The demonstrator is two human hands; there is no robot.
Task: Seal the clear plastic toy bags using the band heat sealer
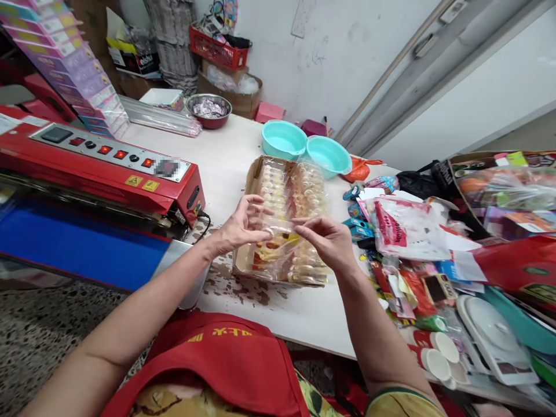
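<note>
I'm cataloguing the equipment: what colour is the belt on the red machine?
The belt is blue, seen best in the head view.

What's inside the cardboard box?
Two rows of clear packs. The left hand and right hand cover some; what lies beneath the packs in the box can't be seen.

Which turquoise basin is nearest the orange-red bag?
The right round turquoise plastic basin, beside the orange-red plastic bag; the left basin sits farther away.

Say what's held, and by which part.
A clear plastic packet, held by its clear edge: left fingers on one side, right fingers on the other. Contents too blurred to name.
</note>
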